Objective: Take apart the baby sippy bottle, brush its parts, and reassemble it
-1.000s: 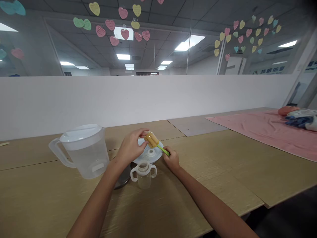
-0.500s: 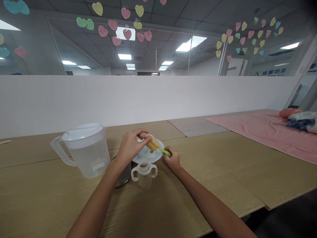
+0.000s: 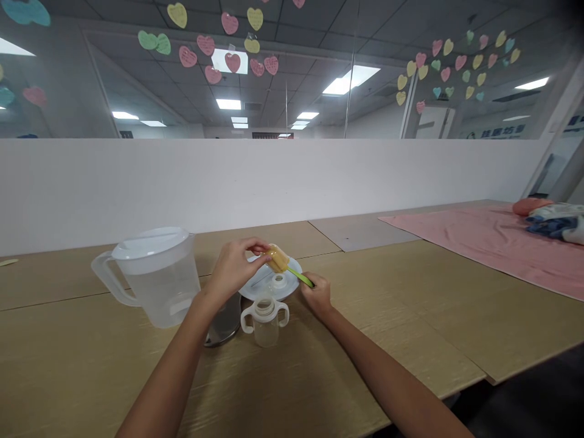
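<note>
Over the white plate I hold a bottle brush with a yellow sponge head and a thin green handle. My left hand pinches the sponge head between thumb and fingers. My right hand is closed round the end of the handle. On the plate, below the sponge, lies a small white bottle ring. In front of the plate a clear baby bottle with two white side handles stands upright, its mouth uncovered. Left of it, a dark round metal dish is partly hidden by my left forearm.
A clear plastic pitcher with a white lid stands at the left. On the right, a pink cloth covers part of the wooden table, with bundled fabric on it. A white wall runs along the back.
The sponge head has shifted slightly left and turned a little in my fingers. Both hands keep their grip. The camera view has moved very slightly.
</note>
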A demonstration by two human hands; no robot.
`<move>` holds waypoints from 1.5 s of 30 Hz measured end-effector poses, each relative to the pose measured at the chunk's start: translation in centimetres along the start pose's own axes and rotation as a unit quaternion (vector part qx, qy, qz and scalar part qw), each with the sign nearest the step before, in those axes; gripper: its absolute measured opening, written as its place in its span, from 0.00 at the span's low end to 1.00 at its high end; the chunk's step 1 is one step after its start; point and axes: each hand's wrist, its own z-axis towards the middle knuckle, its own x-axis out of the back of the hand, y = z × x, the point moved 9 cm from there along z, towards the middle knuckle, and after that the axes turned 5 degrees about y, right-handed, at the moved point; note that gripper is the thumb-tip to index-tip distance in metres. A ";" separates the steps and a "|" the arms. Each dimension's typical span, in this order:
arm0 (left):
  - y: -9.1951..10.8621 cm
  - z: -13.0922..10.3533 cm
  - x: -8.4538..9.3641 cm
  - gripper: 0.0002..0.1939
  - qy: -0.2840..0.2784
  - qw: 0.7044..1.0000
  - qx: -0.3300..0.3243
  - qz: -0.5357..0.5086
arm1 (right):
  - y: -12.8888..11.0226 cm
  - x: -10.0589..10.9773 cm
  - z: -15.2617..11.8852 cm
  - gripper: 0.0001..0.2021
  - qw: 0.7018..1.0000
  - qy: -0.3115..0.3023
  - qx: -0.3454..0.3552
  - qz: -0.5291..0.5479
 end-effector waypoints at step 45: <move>1.2 -0.7 0.8 0.20 -0.100 0.991 -0.013 -0.091 | -2.3 0.3 0.1 0.12 0.997 0.013 0.071 -0.019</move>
